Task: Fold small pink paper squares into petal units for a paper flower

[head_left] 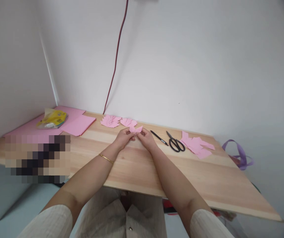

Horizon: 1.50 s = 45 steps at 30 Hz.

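Observation:
Both hands meet over the middle of the wooden table (137,165), pinching one small pink paper piece (135,129) between them. My left hand (123,137) grips its left side with closed fingers; a thin gold bangle sits on that wrist. My right hand (146,137) holds the right side, fingers closed too. Just behind the hands lie two cut pink paper shapes (110,121), (128,122).
A black pen (159,137) and black scissors (175,143) lie right of the hands, then pink paper scraps (196,144). Pink sheets (79,125) and a yellow packet (52,119) sit at the far left. A purple ribbon (239,155) hangs off the right end. A red cable (116,59) runs down the wall.

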Motion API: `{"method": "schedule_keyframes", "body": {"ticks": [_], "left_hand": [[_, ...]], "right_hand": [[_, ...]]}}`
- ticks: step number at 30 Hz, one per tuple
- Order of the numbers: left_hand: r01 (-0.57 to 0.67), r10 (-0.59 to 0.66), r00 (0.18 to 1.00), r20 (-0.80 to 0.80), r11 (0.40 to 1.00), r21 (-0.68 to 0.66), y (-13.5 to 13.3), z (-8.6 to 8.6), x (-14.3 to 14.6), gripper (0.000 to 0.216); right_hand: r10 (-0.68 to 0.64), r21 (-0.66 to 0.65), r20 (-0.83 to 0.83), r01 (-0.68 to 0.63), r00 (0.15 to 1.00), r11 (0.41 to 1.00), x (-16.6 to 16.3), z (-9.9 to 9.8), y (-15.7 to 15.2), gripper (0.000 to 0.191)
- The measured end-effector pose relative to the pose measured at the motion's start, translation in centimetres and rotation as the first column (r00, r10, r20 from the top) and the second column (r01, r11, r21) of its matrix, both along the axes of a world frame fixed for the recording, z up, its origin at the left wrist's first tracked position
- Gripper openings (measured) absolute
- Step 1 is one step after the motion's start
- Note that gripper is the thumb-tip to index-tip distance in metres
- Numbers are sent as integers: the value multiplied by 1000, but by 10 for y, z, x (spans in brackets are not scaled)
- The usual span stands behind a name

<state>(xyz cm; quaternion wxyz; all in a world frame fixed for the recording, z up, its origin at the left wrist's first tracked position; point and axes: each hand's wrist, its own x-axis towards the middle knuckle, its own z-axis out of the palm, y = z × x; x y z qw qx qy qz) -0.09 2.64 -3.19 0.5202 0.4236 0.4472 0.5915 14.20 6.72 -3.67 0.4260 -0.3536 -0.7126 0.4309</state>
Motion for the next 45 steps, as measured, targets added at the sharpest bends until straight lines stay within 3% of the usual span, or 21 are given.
{"method": "schedule_keyframes", "body": {"ticks": [7, 13, 20, 27, 36, 42, 45], "left_hand": [[-48, 48, 998, -44, 999, 5, 1, -1, 0, 21], [-96, 96, 992, -81, 995, 7, 2, -2, -2, 19], [-61, 64, 991, -115, 998, 30, 0, 1, -1, 19], [-47, 55, 979, -195, 998, 42, -1, 0, -3, 15], [-51, 58, 966, -252, 998, 37, 0, -3, -5, 16], [-27, 37, 963, -268, 999, 39, 0, -4, -5, 18], [-7, 18, 964, -265, 999, 43, 0, -4, -4, 18]], "right_hand": [[52, -4, 17, -52, 999, 999, 1, -2, 1, 30], [4, 6, 48, -5, 999, 1000, 3, 4, -3, 40], [12, -2, -41, -13, 999, 1000, 2, 11, -9, 30], [-80, 38, -56, 82, 995, 996, 5, 6, -3, 31], [-232, -133, -196, 209, 953, 969, 8, 1, 8, 40], [23, -122, -132, -39, 991, 992, 7, 3, 1, 33], [63, -74, -76, -69, 995, 995, 5, 4, -2, 28]]}}
